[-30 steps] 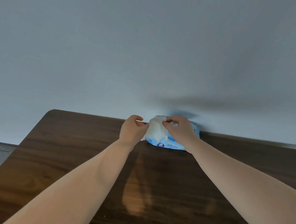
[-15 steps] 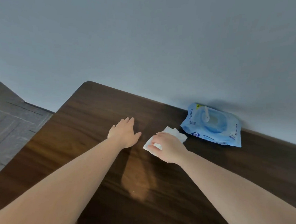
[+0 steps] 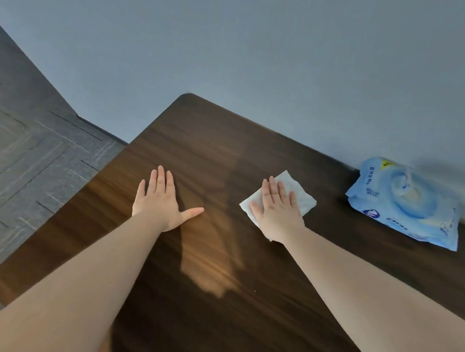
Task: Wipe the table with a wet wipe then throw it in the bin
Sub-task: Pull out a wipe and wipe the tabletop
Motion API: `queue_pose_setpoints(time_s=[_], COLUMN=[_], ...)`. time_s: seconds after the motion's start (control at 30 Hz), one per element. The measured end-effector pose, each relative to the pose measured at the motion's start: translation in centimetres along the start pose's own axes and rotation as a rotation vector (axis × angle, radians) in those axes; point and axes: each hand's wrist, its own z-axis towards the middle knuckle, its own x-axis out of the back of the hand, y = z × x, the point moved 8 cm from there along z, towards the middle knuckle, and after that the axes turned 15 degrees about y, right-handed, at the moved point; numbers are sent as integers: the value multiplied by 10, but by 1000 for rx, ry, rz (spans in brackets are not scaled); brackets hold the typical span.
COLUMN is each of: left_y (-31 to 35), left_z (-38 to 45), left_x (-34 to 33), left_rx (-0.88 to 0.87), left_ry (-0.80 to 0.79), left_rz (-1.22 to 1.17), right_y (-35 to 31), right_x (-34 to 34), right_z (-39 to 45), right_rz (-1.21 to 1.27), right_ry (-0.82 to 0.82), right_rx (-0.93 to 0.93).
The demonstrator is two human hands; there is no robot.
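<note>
**Flat palm on wipe, far half of table**

The plain grey-blue wall (image 3: 260, 55) fills the upper view. Grey patterned floor (image 3: 22, 163) shows at left, below the table's edge.

The dark brown wood-grain table with rounded corners (image 3: 200, 146) sits against the wall. A pale patch of reflected light lies on its top between the two forearms.

The soft blue plastic pack of wet wipes (image 3: 404, 202) lies on the table at far right, touching the wall line. Its round flap lid looks raised, though that area is blurred.

The left hand (image 3: 160, 201) rests palm down on bare wood. Its four fingers are held close together and the thumb is spread out to the side. It holds nothing.

The right hand (image 3: 278, 211) lies flat, palm down, on the wipe. Fingers are straight and slightly fanned, pressing rather than pinching.

The white, square, unfolded wet wipe (image 3: 298, 196) lies flat on the tabletop under the right hand, its corners showing beyond the fingers. It is well apart from the pack and from the left hand.
</note>
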Motion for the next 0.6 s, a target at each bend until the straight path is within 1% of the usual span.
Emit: queue_pose_setpoints(time_s=[0.13, 0.23, 0.3, 0.43, 0.6], left_y=[-24, -25, -26, -29, -30], left_z=[1, 2, 3, 4, 6], left_x=[-19, -25, -24, -23, -26], left_rx=[21, 11, 3, 21, 26], left_ry=[-16, 76, 118, 148, 137], left_rz=[-96, -150, -168, -206, -255], right_y=[-66, -113, -140, -188, -233], right_x=[-5, -7, -7, -6, -5], right_z=[36, 66, 88, 131, 162], right_rz=[29, 35, 36, 22, 6], right_ry=[-8, 31, 40, 37, 65], right_rx=[183, 266, 298, 344, 384])
